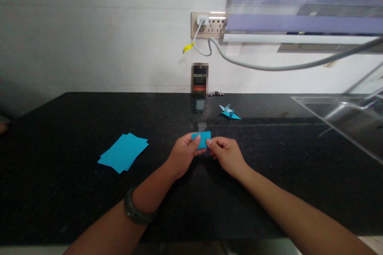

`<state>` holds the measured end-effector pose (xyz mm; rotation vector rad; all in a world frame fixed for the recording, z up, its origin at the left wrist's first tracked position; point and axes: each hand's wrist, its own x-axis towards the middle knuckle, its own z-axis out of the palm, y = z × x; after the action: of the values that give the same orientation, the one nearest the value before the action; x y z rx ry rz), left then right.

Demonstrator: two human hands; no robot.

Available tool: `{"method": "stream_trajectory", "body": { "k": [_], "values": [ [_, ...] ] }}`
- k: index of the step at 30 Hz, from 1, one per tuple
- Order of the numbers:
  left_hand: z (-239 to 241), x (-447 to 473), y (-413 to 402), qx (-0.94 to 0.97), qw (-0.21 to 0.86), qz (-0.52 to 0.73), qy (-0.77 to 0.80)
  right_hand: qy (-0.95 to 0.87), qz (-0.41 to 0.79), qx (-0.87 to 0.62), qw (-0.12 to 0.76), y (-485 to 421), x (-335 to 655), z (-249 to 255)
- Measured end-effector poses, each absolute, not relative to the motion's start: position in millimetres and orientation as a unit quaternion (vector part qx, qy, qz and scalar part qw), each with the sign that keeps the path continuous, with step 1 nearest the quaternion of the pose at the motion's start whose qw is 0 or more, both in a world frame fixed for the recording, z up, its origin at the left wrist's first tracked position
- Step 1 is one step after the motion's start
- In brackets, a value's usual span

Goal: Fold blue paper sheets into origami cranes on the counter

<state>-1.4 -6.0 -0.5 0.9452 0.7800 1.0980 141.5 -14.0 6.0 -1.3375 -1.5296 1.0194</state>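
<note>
A small folded piece of blue paper (202, 140) is held above the counter between both hands. My left hand (186, 152) grips its left side, thumb on the near face and fingers behind. With thumb and forefinger, my right hand (228, 153) pinches the paper's right edge. Several blue paper sheets (124, 153) lie in an uneven stack to the left. Beyond the right hand, blue folded paper cranes (230, 114) rest on the counter.
The black speckled counter (167, 115) meets a white wall. A phone-like object (200, 79), its front blurred out, leans there beside a beaded string (216, 94). A metal sink (344, 115) is at right. From the wall socket (209, 26) a grey cable (263, 67) runs right.
</note>
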Motion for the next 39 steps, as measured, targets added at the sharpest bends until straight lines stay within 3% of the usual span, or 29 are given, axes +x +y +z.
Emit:
{"method": "stream_trajectory", "body": {
  "k": [21,29,39],
  "values": [
    [0.6,-0.4,-6.3,0.421,0.67,0.492,0.362,-0.616,0.407,-0.528,0.42,-14.2,141.0,5.3],
    [-1.1,-1.8,-6.2,0.438,0.66,0.487,0.367,-0.526,0.44,-0.509,0.519,-12.3,139.4,8.9],
    [-0.5,-2.3,-6.9,0.452,0.661,0.469,0.372,-0.505,0.478,-0.494,0.521,-12.1,142.4,12.4]
  ]
}}
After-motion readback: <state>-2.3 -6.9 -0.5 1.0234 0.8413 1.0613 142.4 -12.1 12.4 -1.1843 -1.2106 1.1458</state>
